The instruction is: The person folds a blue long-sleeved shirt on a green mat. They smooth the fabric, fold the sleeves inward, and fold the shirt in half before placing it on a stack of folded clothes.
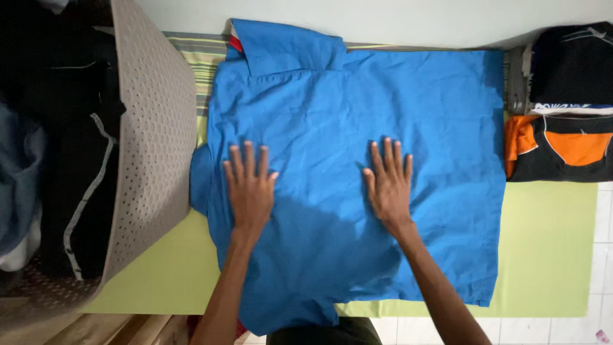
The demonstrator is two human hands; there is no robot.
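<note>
A blue collared shirt (383, 108) lies spread flat on a light green mat (549, 255), collar toward the far left. My left hand (249, 185) rests palm down on the shirt's left part, fingers spread. My right hand (389, 182) presses flat on the shirt's middle, fingers spread too. Neither hand grips the cloth.
A grey perforated laundry basket (153, 134) with dark clothes stands at the left, touching the mat. Folded black and orange garments (562, 147) are stacked at the far right. A white wall runs along the back, and white floor tiles (600, 255) show at the right.
</note>
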